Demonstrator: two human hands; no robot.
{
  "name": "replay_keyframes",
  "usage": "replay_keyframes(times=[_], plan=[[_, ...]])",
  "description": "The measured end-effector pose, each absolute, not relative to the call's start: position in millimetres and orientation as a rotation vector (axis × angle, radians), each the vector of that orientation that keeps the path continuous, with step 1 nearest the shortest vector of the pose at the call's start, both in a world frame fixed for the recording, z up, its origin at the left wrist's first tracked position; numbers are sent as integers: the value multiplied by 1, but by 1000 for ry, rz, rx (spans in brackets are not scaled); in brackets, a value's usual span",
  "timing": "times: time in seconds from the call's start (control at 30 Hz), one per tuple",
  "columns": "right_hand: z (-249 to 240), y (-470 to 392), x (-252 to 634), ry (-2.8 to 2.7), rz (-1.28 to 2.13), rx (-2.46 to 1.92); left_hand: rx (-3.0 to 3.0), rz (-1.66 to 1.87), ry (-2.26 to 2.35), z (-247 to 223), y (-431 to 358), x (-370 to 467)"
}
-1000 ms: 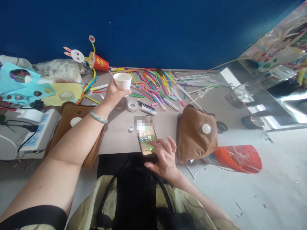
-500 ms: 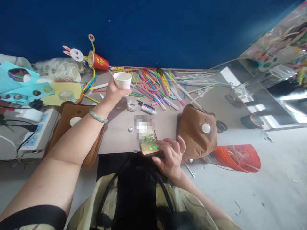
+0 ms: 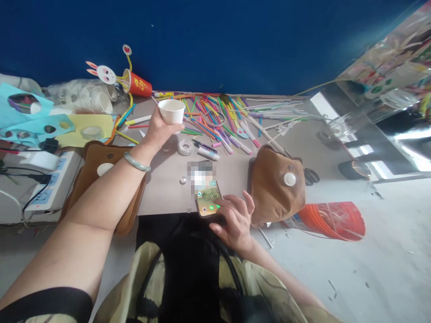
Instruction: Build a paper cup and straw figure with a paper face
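One white paper cup point(image 3: 173, 117) sits upright in the left hand point(image 3: 159, 132), fingers and thumb wrapped round its wall, above the far half of the grey table point(image 3: 158, 193). By that table's near edge lies a dark-edged smartphone point(image 3: 209, 209), screen up, its long axis running away from the person and its top end leaning left. Working the screen looks like the step in hand: the empty right hand point(image 3: 236, 224) has bent, loosely spread fingers, one tip at the glass, and another touch would call for light pressure.
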State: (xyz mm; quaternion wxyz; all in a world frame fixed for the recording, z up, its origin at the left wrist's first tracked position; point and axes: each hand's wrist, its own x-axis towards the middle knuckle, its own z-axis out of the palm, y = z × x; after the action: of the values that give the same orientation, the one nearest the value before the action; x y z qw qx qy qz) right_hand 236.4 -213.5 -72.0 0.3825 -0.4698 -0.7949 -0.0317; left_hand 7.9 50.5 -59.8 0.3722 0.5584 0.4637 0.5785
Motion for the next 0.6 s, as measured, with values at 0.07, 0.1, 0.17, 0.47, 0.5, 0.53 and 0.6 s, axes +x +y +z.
replay_keyframes(times=[0.07,0.1,0.17,0.47,0.5,0.53,0.6], plan=[[-73,-214,235,-2045,-76,-1173,1436,1487,1181,-60,51,8],[-74,-214,234,-2043,-73,-1180,1440,1490,1178,-61,51,8],[-74,-214,233,-2019,-67,-1237,1453,1494,1181,-62,52,7],[-73,-219,233,-2100,52,-941,1503,1492,1183,-69,57,5],[-73,-219,234,-2080,31,-966,1508,1491,1179,-70,58,5],[-73,-218,235,-2066,15,-992,1511,1489,1175,-70,58,4],[-74,-217,237,-2055,-16,-1033,1516,1490,1165,-71,59,4]])
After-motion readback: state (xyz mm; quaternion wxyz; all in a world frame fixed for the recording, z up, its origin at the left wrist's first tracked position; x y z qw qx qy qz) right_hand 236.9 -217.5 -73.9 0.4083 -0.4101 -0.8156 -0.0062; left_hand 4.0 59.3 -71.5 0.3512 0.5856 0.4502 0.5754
